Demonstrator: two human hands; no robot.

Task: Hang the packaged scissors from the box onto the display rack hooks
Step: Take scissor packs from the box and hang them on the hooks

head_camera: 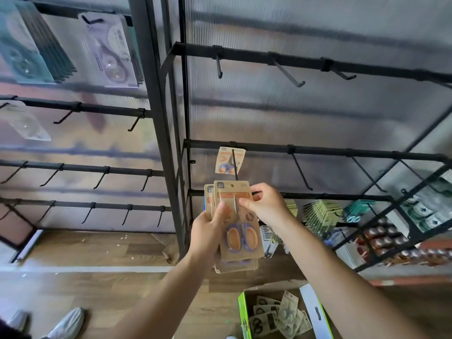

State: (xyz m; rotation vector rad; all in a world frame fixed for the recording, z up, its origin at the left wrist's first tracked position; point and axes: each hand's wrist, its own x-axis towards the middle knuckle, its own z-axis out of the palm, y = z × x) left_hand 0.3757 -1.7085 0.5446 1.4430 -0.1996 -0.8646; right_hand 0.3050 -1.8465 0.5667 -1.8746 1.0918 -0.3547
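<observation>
Your left hand (pixel 208 232) grips the stack of packaged scissors (pixel 234 264) just below the hook (pixel 235 165) bearing one hung pack (pixel 225 163), and your right hand (pixel 267 206) pinches the front pack (pixel 244 241), which likely needs lifting and threading onto that hook.

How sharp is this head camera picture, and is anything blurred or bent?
Head view: the scissors packs gripped by the left hand and right hand look fairly sharp; the hanging packages top left are smeared by blur; the rack bars splay from wide-angle distortion; the ribbed back panel glows softly.
</observation>
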